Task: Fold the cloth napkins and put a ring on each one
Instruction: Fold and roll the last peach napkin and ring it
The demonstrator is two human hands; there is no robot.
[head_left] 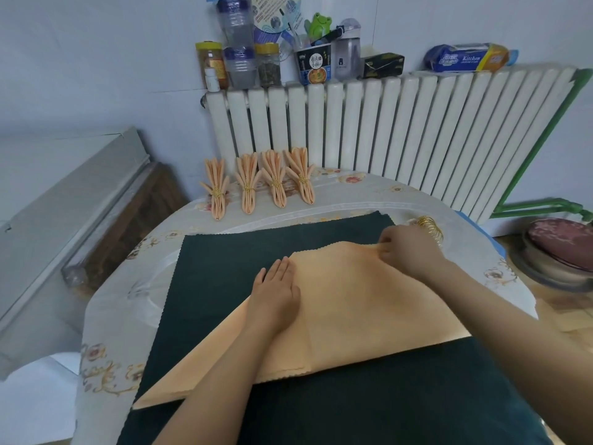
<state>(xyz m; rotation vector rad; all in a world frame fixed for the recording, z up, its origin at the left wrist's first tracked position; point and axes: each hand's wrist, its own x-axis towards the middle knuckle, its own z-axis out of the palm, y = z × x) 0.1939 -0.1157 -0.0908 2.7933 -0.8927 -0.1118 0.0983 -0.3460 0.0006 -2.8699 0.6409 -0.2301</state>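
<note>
Your open passage lies over the dark mat left of the orange napkin; four ringed napkins block the far edge, gold rings crowd the right.

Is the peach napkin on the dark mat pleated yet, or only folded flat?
Folded flat: the peach napkin lies as a smooth triangle, no pleats, right hand pinching its top.

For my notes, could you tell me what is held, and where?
The right hand pinches the peach napkin at its far corner; the left hand presses it flat.
</note>
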